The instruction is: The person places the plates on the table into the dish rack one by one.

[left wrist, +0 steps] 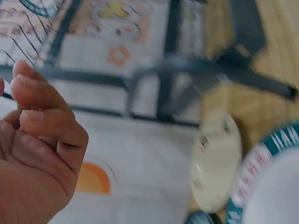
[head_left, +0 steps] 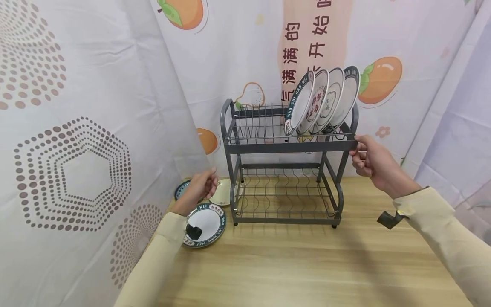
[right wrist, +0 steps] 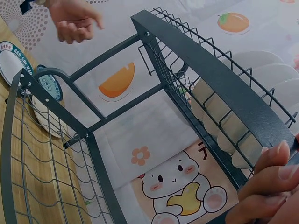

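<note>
in the head view, the dish rack [head_left: 291,147] stands on the worktop [head_left: 276,264] between the two hands, its long side running across from left to right. the right hand [head_left: 377,164] is the nearer one: thumb and forefinger pinch the front right corner of the upper tier, the other fingers curled below it. the left hand [head_left: 199,187] hangs just beside the rack's left frame with a gap between, so the rack lies to the right of its fingers. four plates [head_left: 301,102] stand on edge toward the right end of the upper tier, near the gripping hand. a green-rimmed plate [head_left: 209,225], a cream dish [head_left: 221,193] and a blue-patterned dish [head_left: 180,188] lie on the worktop to the left of the rack.

in the left wrist view, the left fingers are loosely bent, partway apart from the palm, and hold nothing; the rack's frame shows blurred beyond them, and the cream dish lies well apart.

in the right wrist view, the right fingers bend against the corner of the upper tier, though the picture's edge cuts off part of the grip. across the rack, the left hand hangs bare, touching neither frame nor dishes.
</note>
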### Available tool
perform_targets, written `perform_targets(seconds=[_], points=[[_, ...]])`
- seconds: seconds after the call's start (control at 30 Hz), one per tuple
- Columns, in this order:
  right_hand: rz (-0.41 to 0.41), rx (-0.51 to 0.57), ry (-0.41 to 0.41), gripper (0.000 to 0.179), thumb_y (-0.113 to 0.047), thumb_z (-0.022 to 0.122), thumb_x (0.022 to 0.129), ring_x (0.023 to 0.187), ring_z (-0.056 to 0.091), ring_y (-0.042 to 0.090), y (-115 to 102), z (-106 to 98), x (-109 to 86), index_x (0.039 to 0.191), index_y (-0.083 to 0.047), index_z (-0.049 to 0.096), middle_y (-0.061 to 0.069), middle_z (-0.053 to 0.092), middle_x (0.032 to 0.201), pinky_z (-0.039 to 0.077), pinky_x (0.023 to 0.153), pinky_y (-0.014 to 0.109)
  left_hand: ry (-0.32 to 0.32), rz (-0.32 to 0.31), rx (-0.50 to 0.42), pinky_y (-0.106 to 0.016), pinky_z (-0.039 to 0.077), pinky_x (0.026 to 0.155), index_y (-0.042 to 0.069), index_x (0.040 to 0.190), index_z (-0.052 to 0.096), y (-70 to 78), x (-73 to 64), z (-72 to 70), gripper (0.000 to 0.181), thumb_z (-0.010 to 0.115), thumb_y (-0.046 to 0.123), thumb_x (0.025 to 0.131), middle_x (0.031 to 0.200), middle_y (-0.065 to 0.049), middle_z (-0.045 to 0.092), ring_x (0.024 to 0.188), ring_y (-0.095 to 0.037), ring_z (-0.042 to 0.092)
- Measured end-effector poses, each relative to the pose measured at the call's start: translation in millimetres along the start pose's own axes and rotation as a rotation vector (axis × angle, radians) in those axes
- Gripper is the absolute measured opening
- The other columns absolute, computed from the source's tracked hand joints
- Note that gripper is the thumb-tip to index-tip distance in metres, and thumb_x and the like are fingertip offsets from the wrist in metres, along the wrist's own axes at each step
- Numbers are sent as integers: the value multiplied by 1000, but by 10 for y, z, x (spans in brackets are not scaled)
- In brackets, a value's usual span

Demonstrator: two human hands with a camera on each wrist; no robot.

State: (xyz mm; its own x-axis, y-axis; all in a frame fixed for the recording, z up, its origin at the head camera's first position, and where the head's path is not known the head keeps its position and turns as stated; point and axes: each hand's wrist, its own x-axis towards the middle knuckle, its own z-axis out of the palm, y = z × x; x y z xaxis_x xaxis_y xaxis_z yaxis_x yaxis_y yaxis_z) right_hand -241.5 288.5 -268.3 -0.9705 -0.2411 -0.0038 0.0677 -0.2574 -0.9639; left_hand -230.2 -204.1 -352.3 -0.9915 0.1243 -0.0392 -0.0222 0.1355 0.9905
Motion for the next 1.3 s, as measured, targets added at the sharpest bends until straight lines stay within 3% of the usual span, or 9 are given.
perform_targets(seconds=[0.23, 0.37, 0.57, 0.73, 0.97, 1.3], points=[[-22, -2, 4, 41, -32, 45, 109, 43, 26, 10, -2, 4, 0, 78, -8, 57, -3, 48, 53, 12, 45, 29, 75, -85, 184, -23, 37, 47, 4, 94, 61, -415, -109, -300, 35, 46, 31, 111, 72, -4, 57, 51, -10, 47], [-36, -6, 1, 40, -32, 45, 109, 44, 24, 11, 15, 8, 4, 78, -8, 57, -3, 48, 53, 11, 45, 30, 93, -138, 253, -23, 38, 49, 2, 98, 61, -646, -238, -470, 35, 46, 31, 112, 74, -3, 56, 53, -9, 45], [-51, -12, 2, 40, -31, 44, 109, 44, 22, 12, 42, 7, 9, 78, -8, 57, -3, 47, 53, 11, 45, 30, 168, -226, 347, -23, 40, 51, 0, 101, 61, -907, -419, -698, 37, 53, 35, 109, 74, -2, 55, 57, -11, 45], [-54, -26, 1, 41, -32, 44, 109, 42, 26, 10, 46, 2, 14, 79, -8, 56, -3, 48, 53, 12, 44, 29, 193, -268, 418, -23, 37, 49, -4, 99, 59, -1103, -525, -867, 35, 55, 30, 108, 73, -1, 53, 56, -10, 42], [-54, -24, 11, 41, -32, 45, 109, 40, 30, 7, 37, -7, 24, 78, -9, 57, -3, 48, 53, 14, 43, 28, 237, -314, 429, -25, 40, 50, -4, 103, 61, -1308, -637, -1006, 27, 56, 23, 107, 70, -2, 54, 56, -13, 47], [-57, -18, 12, 40, -32, 46, 109, 42, 26, 10, 42, 1, 22, 78, -8, 57, -3, 48, 52, 12, 45, 30, 275, -409, 458, -28, 39, 49, 4, 83, 60, -1540, -651, -1074, 31, 61, 28, 104, 66, -4, 57, 55, -16, 49]])
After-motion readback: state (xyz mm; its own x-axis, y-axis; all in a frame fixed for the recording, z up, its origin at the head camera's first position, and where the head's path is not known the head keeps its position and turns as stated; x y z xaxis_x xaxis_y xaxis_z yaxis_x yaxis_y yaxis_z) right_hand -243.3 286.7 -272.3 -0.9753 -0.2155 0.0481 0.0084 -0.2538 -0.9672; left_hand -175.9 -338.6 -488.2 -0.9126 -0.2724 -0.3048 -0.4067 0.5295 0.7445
